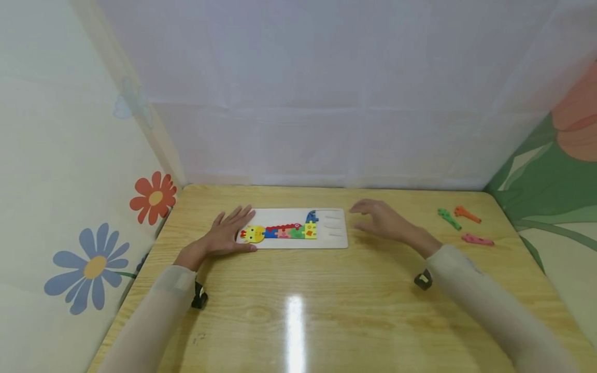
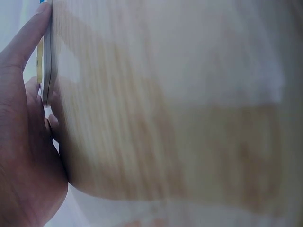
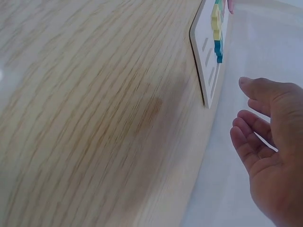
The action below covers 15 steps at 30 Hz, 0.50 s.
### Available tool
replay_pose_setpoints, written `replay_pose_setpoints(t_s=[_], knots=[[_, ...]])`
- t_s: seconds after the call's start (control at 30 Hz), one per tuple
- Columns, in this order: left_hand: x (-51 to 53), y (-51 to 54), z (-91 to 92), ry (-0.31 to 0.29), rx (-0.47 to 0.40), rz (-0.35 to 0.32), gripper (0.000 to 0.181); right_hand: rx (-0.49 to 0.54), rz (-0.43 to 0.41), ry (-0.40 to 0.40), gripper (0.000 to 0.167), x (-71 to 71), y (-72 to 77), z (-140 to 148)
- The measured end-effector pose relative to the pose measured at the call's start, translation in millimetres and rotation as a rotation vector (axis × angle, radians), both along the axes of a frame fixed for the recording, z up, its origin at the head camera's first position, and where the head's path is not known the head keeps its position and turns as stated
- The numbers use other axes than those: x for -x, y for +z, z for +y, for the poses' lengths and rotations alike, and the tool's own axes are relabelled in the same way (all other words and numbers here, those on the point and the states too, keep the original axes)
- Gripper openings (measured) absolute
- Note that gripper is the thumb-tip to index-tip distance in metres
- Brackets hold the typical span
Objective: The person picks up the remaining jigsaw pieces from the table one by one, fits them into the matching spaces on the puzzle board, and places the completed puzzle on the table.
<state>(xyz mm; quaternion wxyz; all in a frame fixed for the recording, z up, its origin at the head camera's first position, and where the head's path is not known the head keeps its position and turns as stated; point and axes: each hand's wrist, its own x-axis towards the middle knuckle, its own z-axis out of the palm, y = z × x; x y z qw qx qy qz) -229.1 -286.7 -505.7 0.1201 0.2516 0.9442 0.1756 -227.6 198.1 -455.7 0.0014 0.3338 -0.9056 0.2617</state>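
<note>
A white wooden puzzle board [image 1: 333, 241] lies on the table, with a giraffe of colourful pieces on it. The yellow head piece [image 1: 255, 234] is at its left end, then come blue, pink and green neck pieces, a red mane [image 1: 282, 227], a yellow body piece [image 1: 310, 231] and a blue piece [image 1: 312, 216]. Narrow leg-like outlines show bare at the right end. My left hand [image 1: 228, 233] rests over the board's left end, fingers spread and straight, thumb along the near edge. My right hand [image 1: 380, 220] hovers just right of the board, fingers loosely bent, holding nothing.
Three loose puzzle pieces lie on the right of the table: a green piece [image 1: 450, 219], an orange piece [image 1: 468, 214] and a pink piece [image 1: 478, 239]. A pale cloth wall [image 1: 326, 145] stands behind the wooden table [image 1: 252, 311]; flower-printed cloths flank it.
</note>
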Motion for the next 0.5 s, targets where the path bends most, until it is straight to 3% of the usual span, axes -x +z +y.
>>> replay_pose_setpoints(t_s=[0.5], knots=[[-1.9,2.6,1.2,0.000,-0.007,-0.009,0.111,-0.018,0.010,-0.024,0.037,-16.2,2.0,37]])
